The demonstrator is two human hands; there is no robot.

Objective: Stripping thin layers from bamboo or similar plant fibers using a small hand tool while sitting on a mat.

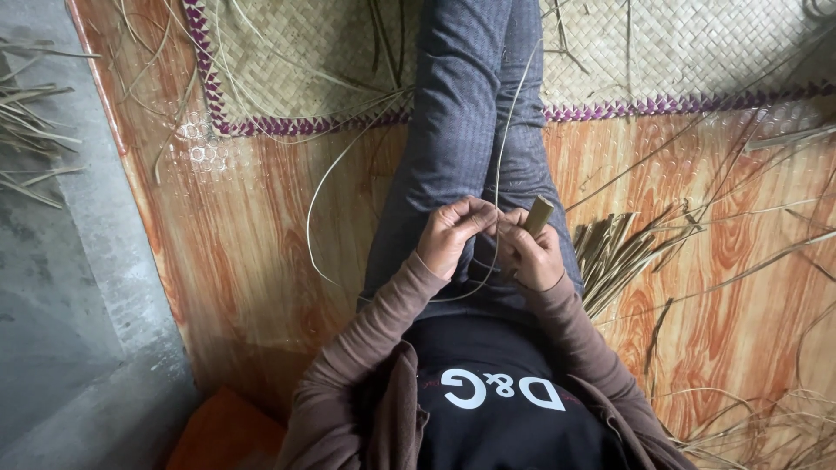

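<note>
The person sat on the wood-patterned floor sheet [261,244], legs stretched toward the woven mat [697,52] at its far edge. Both hands met over the lap: the left hand [448,235] pinched a thin pale reed strip [501,130] that ran up across the trousers, while the right hand [531,252] gripped a short flat stick [538,214]. The strip looked light, springy and easily creased, best held near the fingertips. A bundle of strips [618,252] lay just beside the right thigh
</note>
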